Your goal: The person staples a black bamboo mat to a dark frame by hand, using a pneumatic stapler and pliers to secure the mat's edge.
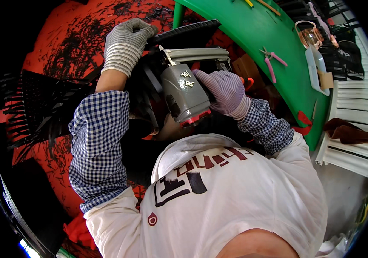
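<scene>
While my right hand wrapped around the body of the grey power tool, its gloved fingers were curled shut on the housing, so the tool sat just under my palm with its red-trimmed end pointing back toward my chest. I judged that grip was meant to keep the heavy body steady and aimed forward into the work. My left hand reached farther out, its fingers closed down over the edge of a black ribbed plastic part that lay just beyond the fingertips; pressing it there seemed to keep the piece from shifting against the tool's long grey rail, which ran between my two hands. Whether those left fingers truly clamped the part or only bore down on it, I could not tell.

Beyond my right fingers curved the green counter, with pink-handled pliers lying on it, well apart from my grip. Left of my left fingers, black shavings lay scattered over a red surface, and a black slatted piece rested nearer my left elbow.
</scene>
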Available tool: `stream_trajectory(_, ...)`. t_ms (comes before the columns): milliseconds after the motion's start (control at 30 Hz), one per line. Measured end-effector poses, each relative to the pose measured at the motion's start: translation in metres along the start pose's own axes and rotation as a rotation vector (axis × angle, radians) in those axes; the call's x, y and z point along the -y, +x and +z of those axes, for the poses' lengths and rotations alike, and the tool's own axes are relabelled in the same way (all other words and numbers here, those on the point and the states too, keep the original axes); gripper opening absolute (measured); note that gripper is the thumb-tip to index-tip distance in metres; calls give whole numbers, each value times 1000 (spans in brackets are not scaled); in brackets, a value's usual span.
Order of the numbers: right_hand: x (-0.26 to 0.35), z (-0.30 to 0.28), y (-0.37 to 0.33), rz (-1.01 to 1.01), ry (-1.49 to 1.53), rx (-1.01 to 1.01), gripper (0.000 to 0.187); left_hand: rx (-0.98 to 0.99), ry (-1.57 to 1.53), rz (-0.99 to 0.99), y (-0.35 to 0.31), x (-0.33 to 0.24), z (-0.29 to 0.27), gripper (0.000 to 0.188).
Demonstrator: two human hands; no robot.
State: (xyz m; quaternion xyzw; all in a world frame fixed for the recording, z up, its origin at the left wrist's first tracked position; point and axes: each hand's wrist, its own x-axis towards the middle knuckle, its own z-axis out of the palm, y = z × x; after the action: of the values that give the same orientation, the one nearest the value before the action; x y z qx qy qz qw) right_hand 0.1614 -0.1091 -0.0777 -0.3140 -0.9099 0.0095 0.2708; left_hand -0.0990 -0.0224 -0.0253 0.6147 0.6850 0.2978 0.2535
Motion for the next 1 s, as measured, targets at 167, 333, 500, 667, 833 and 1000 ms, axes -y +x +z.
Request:
stream_trajectory(167,-7,-1,-5,-7,-30,-42,77,56,-47,-87,7,-8,11,24)
stream_trajectory(333,-2,0,6,-12,-7,-69,74,-16,22,29,3,0,4,24)
stream_trajectory(500,0,1,8,-27,-64,-54,67,-18,34,-10,-1,-3,1,25)
stream_trajectory(667,-3,6,3,-4,-159,-34,56,23,17,-28,8,-3,9,23)
stream_trajectory(833,0,6,9,-10,-155,-76,51,16,30,18,15,9,8,32)
stream_trajectory(1000,-3,-6,7,79,-102,-7,55,1,40,43,22,7,17,32)
